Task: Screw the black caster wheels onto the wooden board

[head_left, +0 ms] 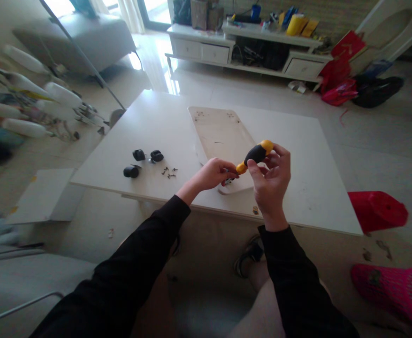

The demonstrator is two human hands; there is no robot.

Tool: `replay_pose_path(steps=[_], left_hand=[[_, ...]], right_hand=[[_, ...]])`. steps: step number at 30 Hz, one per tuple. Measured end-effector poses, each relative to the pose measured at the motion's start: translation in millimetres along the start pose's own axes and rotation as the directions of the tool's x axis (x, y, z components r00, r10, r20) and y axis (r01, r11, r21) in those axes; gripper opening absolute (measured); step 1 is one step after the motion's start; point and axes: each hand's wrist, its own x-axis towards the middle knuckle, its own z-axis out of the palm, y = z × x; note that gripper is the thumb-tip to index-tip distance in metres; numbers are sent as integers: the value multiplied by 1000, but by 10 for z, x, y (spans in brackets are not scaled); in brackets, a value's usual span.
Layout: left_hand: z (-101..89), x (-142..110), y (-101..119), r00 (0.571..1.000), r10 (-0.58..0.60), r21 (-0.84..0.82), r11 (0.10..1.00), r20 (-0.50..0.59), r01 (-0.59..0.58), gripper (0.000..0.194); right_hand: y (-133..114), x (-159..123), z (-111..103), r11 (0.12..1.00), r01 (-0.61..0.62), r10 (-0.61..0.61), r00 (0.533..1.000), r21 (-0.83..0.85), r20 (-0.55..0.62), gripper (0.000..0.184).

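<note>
My right hand (272,180) grips the black and yellow handle of a screwdriver (255,155), tilted down to the left. My left hand (213,172) is closed at the screwdriver's tip, pinching a small part I cannot make out, over the near end of a pale wooden board (220,136). The board lies flat on a white table (164,126). Three black caster wheels (139,162) and several small dark screws (169,172) lie on the table to the left of my hands.
A red plastic object (377,210) stands on the floor right of the table, a pink mesh item (396,288) nearer me. A white TV cabinet (248,47) is at the back. A drying rack with white items (37,103) is at left.
</note>
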Motion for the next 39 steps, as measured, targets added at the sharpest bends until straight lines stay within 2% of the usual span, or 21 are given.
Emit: replay_pose_path(steps=[4, 8, 10, 15, 18, 22, 24, 28, 30, 32, 35, 37, 39], left_hand=[[47, 23, 7, 997, -2, 11, 1000, -79, 3, 6], [53, 26, 11, 989, 30, 35, 999, -148, -26, 22], [33, 20, 8, 991, 32, 32, 999, -130, -28, 23], [5, 7, 9, 999, -47, 6, 999, 7, 47, 14], [39, 14, 15, 998, -31, 48, 998, -63, 34, 12], [76, 26, 12, 986, 0, 94, 995, -164, 16, 28], [60, 26, 8, 992, -8, 78, 997, -129, 18, 26], [2, 14, -6, 999, -36, 9, 999, 30, 35, 14], [2, 15, -22, 999, -34, 14, 999, 15, 34, 12], [26, 21, -42, 999, -13, 45, 999, -47, 15, 12], [68, 31, -57, 991, 36, 80, 996, -127, -26, 23], [71, 28, -48, 991, 47, 83, 996, -129, -36, 26], [50, 20, -31, 997, 35, 60, 998, -62, -31, 20]], right_hand=[[42, 1, 43, 1000, -27, 27, 1000, 15, 12, 60], [24, -10, 65, 996, -89, 88, 996, 17, 34, 51], [2, -18, 67, 994, -103, 103, 994, 18, 31, 49], [-10, -22, 65, 994, -106, 105, 994, 35, 19, 47], [8, -26, 74, 993, -110, 108, 994, 37, 33, 46], [31, -35, 96, 991, -127, 125, 990, 29, 58, 46], [43, -34, 102, 991, -127, 125, 991, 36, 45, 48], [74, -25, 99, 993, -113, 113, 994, 15, 2, 48], [86, -25, 100, 993, -117, 117, 993, 2, 3, 49], [90, -31, 108, 992, -129, 129, 992, 2, 6, 48], [84, -43, 125, 990, -139, 139, 990, 16, -1, 43], [77, -49, 129, 990, -137, 136, 991, 18, 5, 41], [74, -51, 124, 990, -140, 140, 990, 14, 11, 41]])
